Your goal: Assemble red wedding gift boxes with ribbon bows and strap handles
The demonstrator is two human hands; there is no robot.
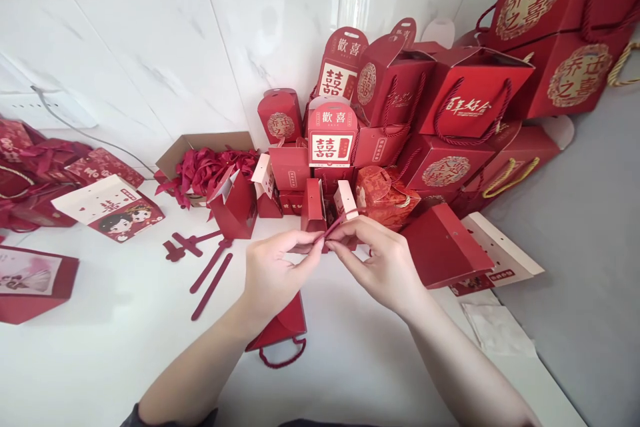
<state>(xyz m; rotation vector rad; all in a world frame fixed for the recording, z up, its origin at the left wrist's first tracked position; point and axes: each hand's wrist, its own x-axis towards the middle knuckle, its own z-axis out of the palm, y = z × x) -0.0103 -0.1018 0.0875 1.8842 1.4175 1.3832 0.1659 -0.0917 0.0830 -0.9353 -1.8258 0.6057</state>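
My left hand [280, 263] and my right hand [380, 260] meet above the middle of the table, each pinching a thin dark red strip [345, 216]. The strip slants up to the right past my fingers, and its middle is partly hidden by them. Below my left wrist lies a red gift box [286, 327] with a twisted rope handle [283, 364], partly covered by my left forearm. Several flat dark red strips [212, 287] lie to the left of my left hand. Behind my fingers stand small red boxes [313, 205], one with a white top [345, 199].
Stacked red gift boxes [450, 163] fill the back right against the tiled wall [150, 47]. A cardboard box [235, 140] holds dark red ribbons [213, 170]. More printed boxes [120, 213] stand at left. White tissue [497, 328] lies at right beside the grey wall [590, 267].
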